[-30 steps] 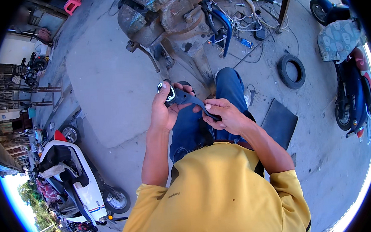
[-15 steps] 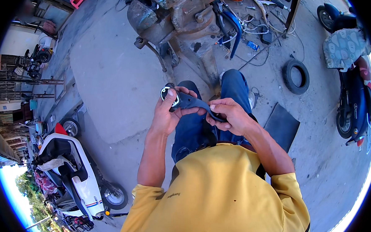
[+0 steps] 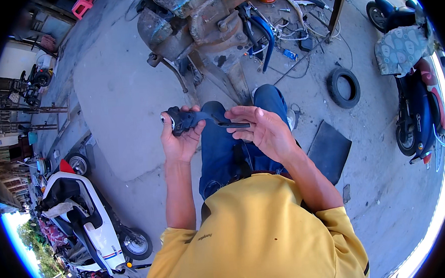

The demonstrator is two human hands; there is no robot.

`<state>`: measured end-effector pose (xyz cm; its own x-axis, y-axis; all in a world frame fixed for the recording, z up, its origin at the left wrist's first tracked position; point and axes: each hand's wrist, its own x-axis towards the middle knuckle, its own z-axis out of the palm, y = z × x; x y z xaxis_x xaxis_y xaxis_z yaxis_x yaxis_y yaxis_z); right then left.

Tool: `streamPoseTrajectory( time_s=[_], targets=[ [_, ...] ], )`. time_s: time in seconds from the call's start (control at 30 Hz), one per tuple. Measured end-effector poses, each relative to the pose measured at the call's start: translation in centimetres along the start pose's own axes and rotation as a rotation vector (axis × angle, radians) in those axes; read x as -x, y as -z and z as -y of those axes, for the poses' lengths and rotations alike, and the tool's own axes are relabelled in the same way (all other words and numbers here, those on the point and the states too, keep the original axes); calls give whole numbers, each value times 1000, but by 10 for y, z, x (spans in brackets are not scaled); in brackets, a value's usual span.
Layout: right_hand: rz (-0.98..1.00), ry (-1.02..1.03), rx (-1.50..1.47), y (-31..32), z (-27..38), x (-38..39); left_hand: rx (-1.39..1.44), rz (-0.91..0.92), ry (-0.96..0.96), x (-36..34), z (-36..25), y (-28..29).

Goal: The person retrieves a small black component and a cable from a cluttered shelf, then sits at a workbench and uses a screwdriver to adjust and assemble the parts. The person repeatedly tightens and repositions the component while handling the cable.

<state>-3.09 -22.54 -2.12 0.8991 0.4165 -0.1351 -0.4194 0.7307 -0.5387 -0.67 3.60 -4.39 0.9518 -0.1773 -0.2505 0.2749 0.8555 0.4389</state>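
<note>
Over my lap, my left hand [image 3: 181,143] is closed around the thick end of a long black curved part [image 3: 185,119], its thumb by the round, pale-ringed end. The part narrows to a thin tail that points to the right. Beside that tail is my right hand [image 3: 265,130], its fingers stretched out and its thumb raised. The tail lies against the right fingers without being gripped. What exactly the part belongs to does not show.
Ahead stands a heavy, rusty vise [image 3: 196,29]. Right of it lie a blue frame-like tool [image 3: 262,41], cables and hand tools. A loose tyre [image 3: 343,88] and a black mat [image 3: 330,151] lie on the floor. Scooters stand at left [image 3: 88,216] and right [image 3: 422,113].
My left hand has moved left and turned the part, so its ringed end faces left. My right hand has loosened from the tail and stretched out its fingers.
</note>
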Motion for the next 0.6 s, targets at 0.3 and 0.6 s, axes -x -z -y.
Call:
streamPoseTrajectory(
  time_s=[0.3, 0.6],
  targets=[
    [-16, 255, 411, -20, -26, -1, 355, -103, 181, -5, 32, 35],
    [-16, 564, 778, -24, -33, -9, 421, -126, 229, -5, 58, 31]
  ],
)
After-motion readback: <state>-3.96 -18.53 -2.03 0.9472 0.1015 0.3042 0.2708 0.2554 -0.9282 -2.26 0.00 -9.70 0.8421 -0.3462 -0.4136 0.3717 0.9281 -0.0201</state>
